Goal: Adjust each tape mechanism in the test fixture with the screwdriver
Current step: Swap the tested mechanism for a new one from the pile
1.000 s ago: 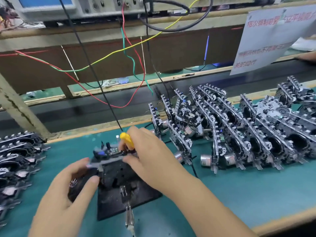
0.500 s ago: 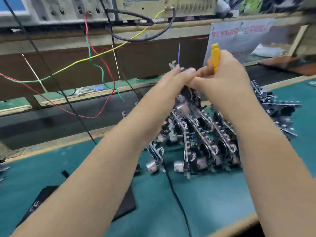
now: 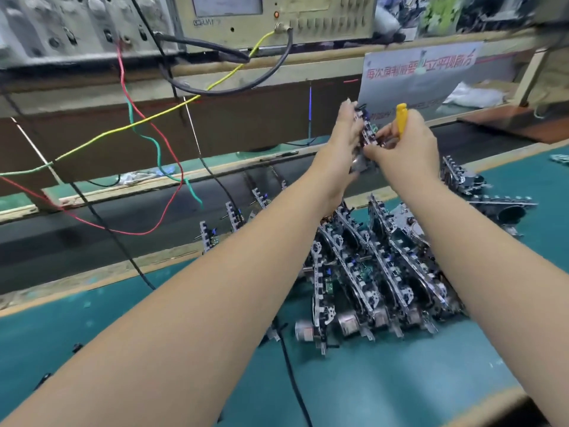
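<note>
Teal-matted workbench (image 3: 385, 374), backed by a shelf of beige test instruments (image 3: 277, 20) and trailing red, green and yellow wires (image 3: 144, 124): both arms stretch forward over it, hands meeting in the air at the far edge, above a dark conveyor strip. Between the fingers sits a single grey-and-black tape mechanism with a toothed metal edge (image 3: 366, 134), held off the bench and standing nearly upright, its long axis running from upper left to lower right. The left hand (image 3: 345, 143) lies flat along the mechanism's left face, fingers straight and pressed against it, fingertips reaching past its top corner. The right hand (image 3: 406, 146) closes in from the opposite side, thumb and forefinger pinching the mechanism's lower edge while the remaining fingers curl round a slim yellow-handled screwdriver (image 3: 401, 118), whose handle points up out of the fist; the blade is hidden. The mechanism thus lies directly between the two palms, touching both, with neither hand clearly the nearer. Below the wrists, a dense row of similar metal tape mechanisms (image 3: 385, 272) stands on edge on the mat, more lying loose to the right (image 3: 480, 192). No test fixture can be made out. Judging from the grip, the piece is being carried rather than adjusted, and the coming move likely turns on lowering it while keeping it upright.
</note>
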Demonstrator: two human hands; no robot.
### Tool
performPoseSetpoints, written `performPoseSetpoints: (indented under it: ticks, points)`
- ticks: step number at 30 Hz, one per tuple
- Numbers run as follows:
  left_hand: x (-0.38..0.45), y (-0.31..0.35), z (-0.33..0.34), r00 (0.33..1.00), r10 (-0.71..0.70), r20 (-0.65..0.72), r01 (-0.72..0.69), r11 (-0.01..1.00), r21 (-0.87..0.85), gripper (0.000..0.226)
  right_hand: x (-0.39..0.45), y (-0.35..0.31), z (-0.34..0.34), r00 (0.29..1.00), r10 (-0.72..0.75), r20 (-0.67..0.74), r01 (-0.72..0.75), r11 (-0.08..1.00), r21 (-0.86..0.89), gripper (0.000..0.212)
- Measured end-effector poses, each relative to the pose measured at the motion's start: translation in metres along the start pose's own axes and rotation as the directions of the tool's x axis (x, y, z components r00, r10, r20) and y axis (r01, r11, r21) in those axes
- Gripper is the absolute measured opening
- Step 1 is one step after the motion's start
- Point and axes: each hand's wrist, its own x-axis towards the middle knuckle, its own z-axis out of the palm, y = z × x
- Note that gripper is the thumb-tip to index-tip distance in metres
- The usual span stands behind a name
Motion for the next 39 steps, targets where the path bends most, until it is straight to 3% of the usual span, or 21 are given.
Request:
performPoseSetpoints:
  ticks: [7,14,20,23,25,27,29,32,33,35,37,39]
  points:
    - [0.039,-0.020,-0.005,0.987,-0.156,-0.034,0.150,0.979,-0.136,0.088,0.025,0.033,0.041,0.993,0.080,0.091,-0.070,0.992,-0.109,0.030]
    - [0.047,-0.047,-0.006,0.958,-0.285,-0.024,0.270,0.929,-0.254,0.100,0.041,0.062,0.064,0.951,0.175,0.256,-0.015,0.852,-0.524,0.015]
    - [0.043,-0.056,-0.014,0.941,-0.338,-0.024,0.310,0.887,-0.343,0.102,0.054,0.042,0.062,0.857,0.297,0.421,0.072,0.740,-0.668,0.043]
    - [0.038,-0.047,-0.009,0.946,-0.298,-0.125,0.242,0.910,-0.336,0.088,0.038,0.008,0.058,0.902,0.190,0.389,0.047,0.850,-0.525,0.029]
    - [0.020,-0.029,-0.007,0.935,-0.242,-0.261,0.144,0.927,-0.346,0.055,0.013,-0.022,0.050,0.926,0.101,0.363,0.035,0.936,-0.350,0.019]
    - [-0.019,-0.018,-0.013,0.946,-0.147,-0.289,0.056,0.952,-0.301,0.032,-0.022,-0.050,0.040,0.939,0.052,0.339,-0.020,0.995,-0.097,0.012]
    - [-0.067,-0.002,-0.021,0.946,-0.081,-0.314,0.000,0.969,-0.247,0.022,-0.069,-0.072,0.032,0.952,0.043,0.303,-0.120,0.963,0.240,0.007]
    - [-0.131,-0.004,-0.046,0.923,-0.053,-0.381,0.015,0.995,-0.100,0.031,-0.157,-0.102,0.039,0.932,-0.015,0.362,-0.212,0.787,0.579,0.010]
    - [-0.153,-0.012,-0.061,0.893,-0.086,-0.442,0.048,0.994,-0.097,0.037,-0.187,-0.112,0.045,0.908,-0.048,0.417,-0.248,0.740,0.625,0.018]
    - [-0.204,-0.034,-0.089,0.817,-0.041,-0.576,-0.021,0.995,-0.101,0.040,-0.238,-0.130,0.061,0.830,-0.101,0.549,-0.332,0.702,0.630,0.029]
    - [-0.250,-0.036,-0.103,0.670,-0.009,-0.742,-0.097,0.990,-0.100,0.042,-0.275,-0.150,0.077,0.694,-0.139,0.707,-0.417,0.722,0.552,0.028]
    - [-0.297,-0.044,-0.125,0.566,0.047,-0.823,-0.142,0.989,-0.042,0.034,-0.299,-0.172,0.091,0.561,-0.193,0.805,-0.439,0.755,0.487,0.022]
